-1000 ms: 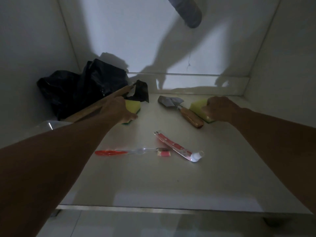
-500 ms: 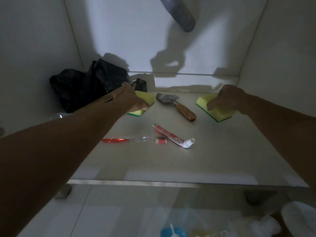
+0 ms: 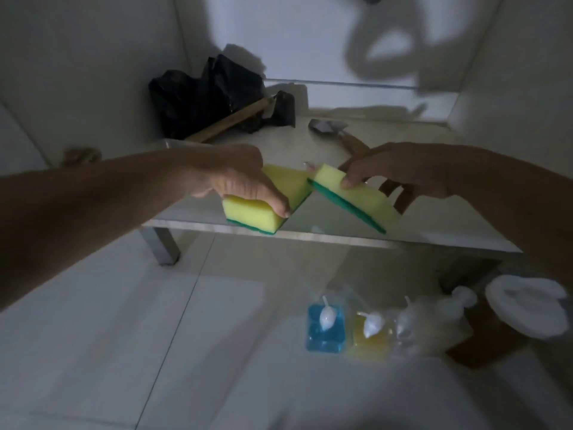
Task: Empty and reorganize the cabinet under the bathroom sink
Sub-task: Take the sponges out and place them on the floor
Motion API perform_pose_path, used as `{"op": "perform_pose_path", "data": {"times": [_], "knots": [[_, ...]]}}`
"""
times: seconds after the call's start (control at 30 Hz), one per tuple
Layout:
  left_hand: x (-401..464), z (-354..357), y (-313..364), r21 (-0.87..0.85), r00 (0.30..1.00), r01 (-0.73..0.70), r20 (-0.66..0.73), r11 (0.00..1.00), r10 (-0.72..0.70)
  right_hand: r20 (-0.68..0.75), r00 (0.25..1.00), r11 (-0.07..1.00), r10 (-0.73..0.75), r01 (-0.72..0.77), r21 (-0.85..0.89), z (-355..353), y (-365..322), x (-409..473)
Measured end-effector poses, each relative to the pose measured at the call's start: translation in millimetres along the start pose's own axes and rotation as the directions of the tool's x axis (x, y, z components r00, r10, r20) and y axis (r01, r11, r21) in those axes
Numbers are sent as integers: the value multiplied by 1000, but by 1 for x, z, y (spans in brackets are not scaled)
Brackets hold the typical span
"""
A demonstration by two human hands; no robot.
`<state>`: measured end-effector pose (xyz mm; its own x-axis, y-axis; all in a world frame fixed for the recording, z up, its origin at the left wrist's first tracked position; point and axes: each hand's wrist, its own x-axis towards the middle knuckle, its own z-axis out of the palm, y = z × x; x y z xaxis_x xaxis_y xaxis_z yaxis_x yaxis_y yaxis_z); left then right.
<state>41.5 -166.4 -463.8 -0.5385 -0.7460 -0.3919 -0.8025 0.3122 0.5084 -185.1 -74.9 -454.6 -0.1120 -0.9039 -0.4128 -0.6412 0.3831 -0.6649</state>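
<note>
Head view: both hands, left (image 3: 238,181) and right (image 3: 400,172), each gripping a sponge, trowel (image 3: 328,127) behind half hidden.

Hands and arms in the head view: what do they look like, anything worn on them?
Both forearms are bare as far as the frame shows; no sleeve reaches into view. The left hand and right hand wear no gloves, and no watch or bracelet shows at either wrist. The light is dim and the picture blurred, so rings or small marks cannot be told.
</note>
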Motion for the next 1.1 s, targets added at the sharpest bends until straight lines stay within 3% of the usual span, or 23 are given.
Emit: {"op": "perform_pose_path", "data": {"times": [0.2,0.37,0.47,0.73,1.0,1.1], "knots": [[-31,40,-51,71,989,149,1,986,-150,167,986,997,28,-39,62,66,8,-8],[-33,82,-90,99,963,268,-4,958,-269,117,986,987,116,-102,-121,131,16,5],[-25,107,-112,75,948,318,-23,945,-317,89,989,986,115,-104,-127,161,19,13],[2,164,-142,164,940,337,-9,927,-340,35,977,948,212,-197,-249,217,18,46],[17,175,-158,59,938,344,15,937,-345,5,993,830,120,-97,-549,239,32,64],[22,175,-168,-20,939,343,-10,939,-343,7,1000,766,4,1,-643,243,41,76]]}}
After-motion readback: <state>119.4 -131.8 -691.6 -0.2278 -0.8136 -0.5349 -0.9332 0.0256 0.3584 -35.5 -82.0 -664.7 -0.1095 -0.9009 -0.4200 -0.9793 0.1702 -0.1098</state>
